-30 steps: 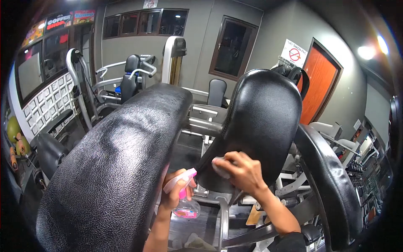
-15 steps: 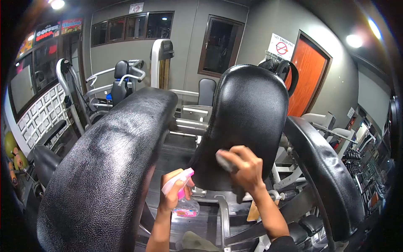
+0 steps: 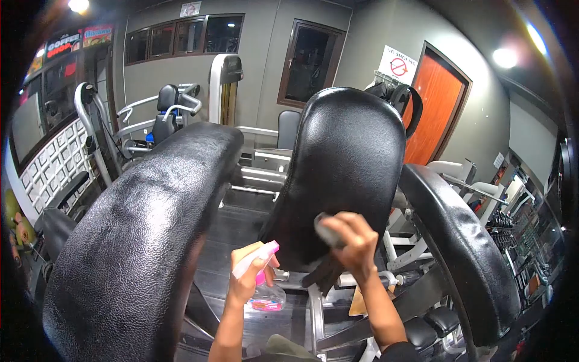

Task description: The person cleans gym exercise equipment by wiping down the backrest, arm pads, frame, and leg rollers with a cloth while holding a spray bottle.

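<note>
My left hand [image 3: 246, 271] is closed around the neck of a clear spray bottle [image 3: 265, 295] with a pink-and-white trigger head and a pink label. It is held upright, low and in front of the black padded backrest [image 3: 350, 151]. My right hand [image 3: 356, 241] grips a bunched grey cloth [image 3: 329, 231] against the lower part of that backrest. The cloth is blurred by motion, and a dark end of it hangs below the hand. Some of the right fingers are hidden behind the cloth.
A long black arm pad [image 3: 139, 223] fills the left side, and another black pad [image 3: 458, 241] slants down on the right. Grey machine frames [image 3: 316, 320] stand below. Further back are a blue-seated machine [image 3: 166, 123] and an orange door [image 3: 437, 108].
My right hand has shifted slightly down with the cloth, whose dark end has swung left. My left hand keeps its grip on the spray bottle. The view has turned a little right.
</note>
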### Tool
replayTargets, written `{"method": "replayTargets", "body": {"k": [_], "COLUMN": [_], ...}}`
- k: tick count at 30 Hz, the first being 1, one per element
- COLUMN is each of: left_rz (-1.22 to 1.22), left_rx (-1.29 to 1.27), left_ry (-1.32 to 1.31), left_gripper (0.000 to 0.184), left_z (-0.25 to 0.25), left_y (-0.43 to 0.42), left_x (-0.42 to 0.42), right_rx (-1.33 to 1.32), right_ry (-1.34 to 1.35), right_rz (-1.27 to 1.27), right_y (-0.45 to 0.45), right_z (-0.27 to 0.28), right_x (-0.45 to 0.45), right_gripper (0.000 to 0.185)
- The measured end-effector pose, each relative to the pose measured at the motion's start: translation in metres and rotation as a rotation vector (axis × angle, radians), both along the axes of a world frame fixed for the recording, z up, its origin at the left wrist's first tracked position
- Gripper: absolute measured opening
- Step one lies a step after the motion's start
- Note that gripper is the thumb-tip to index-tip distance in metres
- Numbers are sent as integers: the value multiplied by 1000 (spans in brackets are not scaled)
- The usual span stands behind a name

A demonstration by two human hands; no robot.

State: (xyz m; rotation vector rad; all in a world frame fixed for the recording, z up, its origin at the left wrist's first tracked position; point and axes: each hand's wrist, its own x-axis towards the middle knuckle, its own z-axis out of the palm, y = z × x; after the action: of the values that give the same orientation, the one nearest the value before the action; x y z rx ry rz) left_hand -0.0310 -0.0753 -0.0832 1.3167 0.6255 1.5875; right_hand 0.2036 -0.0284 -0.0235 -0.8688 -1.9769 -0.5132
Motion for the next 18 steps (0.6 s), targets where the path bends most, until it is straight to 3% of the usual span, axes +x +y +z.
{"method": "replayTargets", "body": {"k": [4, 10, 12, 18], "left_rz": [-10, -11, -13, 12], "left_rx": [71, 63, 43, 71], "left_ry": [13, 0, -8, 63], "left_gripper": [42, 40, 39, 38], "left_z": [1, 8, 9, 5], "left_y": [8, 15, 15, 11], "left_x": [7, 27, 31, 46], "right_rx": [48, -123, -99, 19], "right_ry": [262, -10, 26, 449], "right_rz": [-79, 78, 89, -58], "right_y": [9, -13, -9, 7], "right_z": [24, -24, -24, 15], "right_x": [6, 6, 21, 42], "right_gripper": [45, 50, 47, 40]}}
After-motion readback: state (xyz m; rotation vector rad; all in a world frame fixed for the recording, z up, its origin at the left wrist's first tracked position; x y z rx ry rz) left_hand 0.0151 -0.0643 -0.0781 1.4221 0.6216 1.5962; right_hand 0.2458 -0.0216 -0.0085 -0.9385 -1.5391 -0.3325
